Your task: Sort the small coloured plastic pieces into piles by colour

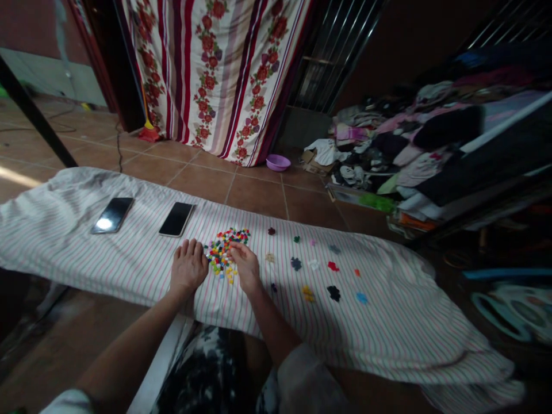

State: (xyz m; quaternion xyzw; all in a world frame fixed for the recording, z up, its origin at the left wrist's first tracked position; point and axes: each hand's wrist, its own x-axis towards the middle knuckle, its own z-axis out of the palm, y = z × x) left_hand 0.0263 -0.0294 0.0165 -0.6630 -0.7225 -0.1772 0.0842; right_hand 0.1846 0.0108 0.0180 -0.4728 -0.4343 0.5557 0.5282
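A mixed pile of small coloured pieces (222, 253) lies on the striped cloth. Flat on the cloth at the pile's left edge rests my left hand (188, 267), fingers extended and holding nothing. My right hand (245, 265) is over the pile's right side, thumb and forefinger pinched together; whatever is between the tips is too small to make out. To the right are little single-colour heaps, among them a red heap (333, 266), a black heap (333, 293), a yellow heap (307, 293) and a blue heap (361, 298).
Two phones lie to the left, one silver-edged phone (112, 215) and one black-screened phone (176, 219). Beyond the striped cloth (388, 322) are a floral curtain (215, 75), a purple basin (278, 163) and a heap of clothes (405, 138).
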